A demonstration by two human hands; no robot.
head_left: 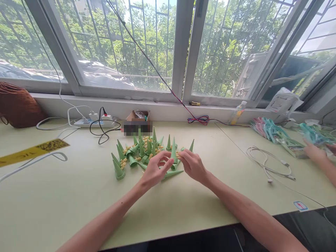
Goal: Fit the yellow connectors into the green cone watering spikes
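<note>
A heap of green plastic cones (141,148) mixed with small yellow pieces (147,140) lies on the pale table (65,196) below the window. My left hand (154,171) is curled at the heap's near edge, fingers bent around a green cone (173,152) that stands upright between both hands. My right hand (193,164) pinches at a small piece beside that cone, too small to make out. Another long cone (172,173) lies flat under my hands.
A power strip (94,122) with cables and a small cardboard box (138,117) sit near the sill. A white cable (270,164) lies to the right. Another person's hand (315,152) works among pastel plastic clips (273,134) at far right. A brown bag (18,105) stands at left.
</note>
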